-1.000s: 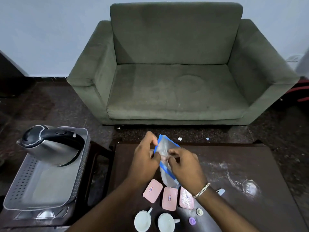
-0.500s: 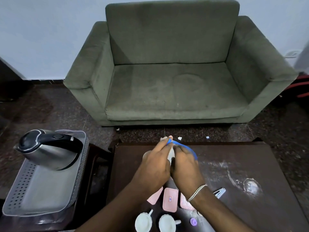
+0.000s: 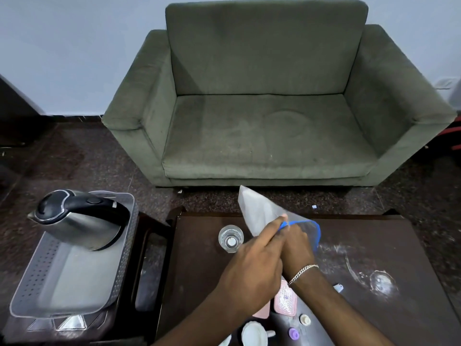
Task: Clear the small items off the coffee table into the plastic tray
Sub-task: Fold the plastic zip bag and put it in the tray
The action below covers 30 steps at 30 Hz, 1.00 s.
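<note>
Both hands are held close together over the middle of the dark wooden coffee table (image 3: 199,270), and a clear plastic pouch with a blue zip edge (image 3: 259,216) is gripped between them. Its blue edge is pinched by the fingertips of the left hand (image 3: 252,268), which lies across the right hand (image 3: 296,245); the right hand's fingers are curled on the same edge, a silver chain bracelet (image 3: 303,272) being worn on that wrist. The pouch is raised above the table, its pale corner pointing up and away toward the green sofa (image 3: 269,108).

A small clear glass (image 3: 230,238) is set upright on the table just left of the hands. Nearer the viewer, pink rectangular cases (image 3: 285,300) are partly hidden under the forearms, and a cream cap (image 3: 304,319), a purple cap (image 3: 293,333) and a white cup (image 3: 254,335) are seen beside them at the near edge.

On a side stand to the left, well apart from the table, a grey perforated plastic tray (image 3: 32,290) is placed, with a steel electric kettle (image 3: 77,223) lying tilted in its far end.
</note>
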Tool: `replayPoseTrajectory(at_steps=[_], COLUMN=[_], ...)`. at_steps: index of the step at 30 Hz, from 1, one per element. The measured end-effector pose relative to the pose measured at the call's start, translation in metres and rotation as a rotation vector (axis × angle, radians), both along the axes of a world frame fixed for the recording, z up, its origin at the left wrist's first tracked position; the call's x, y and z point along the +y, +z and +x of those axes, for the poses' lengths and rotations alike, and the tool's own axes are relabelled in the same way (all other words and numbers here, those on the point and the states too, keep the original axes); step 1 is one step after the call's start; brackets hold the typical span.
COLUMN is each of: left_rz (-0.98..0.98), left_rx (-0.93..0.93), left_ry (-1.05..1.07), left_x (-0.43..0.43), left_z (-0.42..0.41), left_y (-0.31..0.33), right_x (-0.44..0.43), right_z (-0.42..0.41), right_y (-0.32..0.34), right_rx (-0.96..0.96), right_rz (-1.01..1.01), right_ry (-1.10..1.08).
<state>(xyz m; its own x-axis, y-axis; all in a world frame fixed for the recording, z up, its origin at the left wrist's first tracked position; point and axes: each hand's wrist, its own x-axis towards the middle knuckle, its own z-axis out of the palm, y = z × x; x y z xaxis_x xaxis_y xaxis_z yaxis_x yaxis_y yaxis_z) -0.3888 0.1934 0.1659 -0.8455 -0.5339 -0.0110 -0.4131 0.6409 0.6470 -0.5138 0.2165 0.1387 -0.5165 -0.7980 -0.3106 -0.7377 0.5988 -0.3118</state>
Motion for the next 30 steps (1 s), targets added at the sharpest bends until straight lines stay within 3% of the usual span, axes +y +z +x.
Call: replayPoseTrajectory(at_steps=[2,3,4,6,7,9,10,11,13,14,15,16,18,19,22,24,26,30], left_rz=[-0.027,-0.046,-0.058,-0.039,-0.029,-0.028,-0.038,-0.054,-0.072,-0.065,-0.052,-0.039,-0.021,-0.018,-0.029,-0.060,-0.075,-0.020], left_rx=[0.019,0.022,0.018,0.010,0.014,0.030,0.039,0.045,0.031,0.005,-0.027,-0.062,-0.125,-0.151,-0.210,-0.261,-0.303,-0.310], left_ry=[-0.007,-0.016,-0.026,-0.037,-0.039,-0.036,-0.036,-0.038,-0.049,-0.046,-0.033,-0.013,0.037,0.059,0.077,0.058,0.055,0.126], left_x=[0.007,0.010,0.013,0.015,0.014,0.011,0.010,0.010,0.009,0.008,0.007,0.005,0.000,-0.002,-0.004,-0.003,-0.004,-0.006], left_z=[-0.001,-0.001,-0.002,-0.003,-0.004,-0.004,-0.003,-0.003,-0.003,-0.003,-0.004,-0.004,-0.005,-0.005,-0.006,-0.006,-0.006,-0.004], left_y=[0.002,0.002,0.002,0.003,0.003,0.004,0.004,0.004,0.002,0.001,-0.001,-0.002,-0.006,-0.007,-0.010,-0.013,-0.017,-0.026], right_x=[-0.001,-0.001,-0.001,-0.001,0.001,0.001,0.002,0.002,-0.004,-0.005,-0.004,0.005,-0.011,-0.014,-0.008,-0.005,-0.006,0.006], right_z=[0.001,0.001,0.004,0.007,-0.003,0.003,0.020,0.037,0.053,0.060,0.059,0.051,0.008,-0.009,-0.009,-0.006,-0.003,0.001], right_y=[-0.001,-0.005,-0.004,0.002,-0.002,-0.004,-0.009,-0.010,-0.010,-0.006,0.004,0.010,-0.016,-0.014,-0.026,-0.024,-0.019,-0.004], right_rx=[-0.040,-0.081,-0.203,-0.229,-0.231,-0.159,0.006,-0.049,-0.109,-0.084,-0.176,-0.275,-0.198,-0.162,-0.278,0.033,0.127,-0.053], right_rz=[-0.046,-0.163,-0.118,-0.133,-0.261,-0.285,-0.284,-0.222,-0.293,-0.212,-0.075,0.162,0.148,0.263,0.117,0.091,-0.021,-0.266], right_ry=[-0.068,-0.144,-0.250,-0.268,-0.278,-0.384,-0.415,-0.357,-0.278,-0.235,-0.128,-0.035,-0.068,0.159,0.104,0.300,0.351,0.485])
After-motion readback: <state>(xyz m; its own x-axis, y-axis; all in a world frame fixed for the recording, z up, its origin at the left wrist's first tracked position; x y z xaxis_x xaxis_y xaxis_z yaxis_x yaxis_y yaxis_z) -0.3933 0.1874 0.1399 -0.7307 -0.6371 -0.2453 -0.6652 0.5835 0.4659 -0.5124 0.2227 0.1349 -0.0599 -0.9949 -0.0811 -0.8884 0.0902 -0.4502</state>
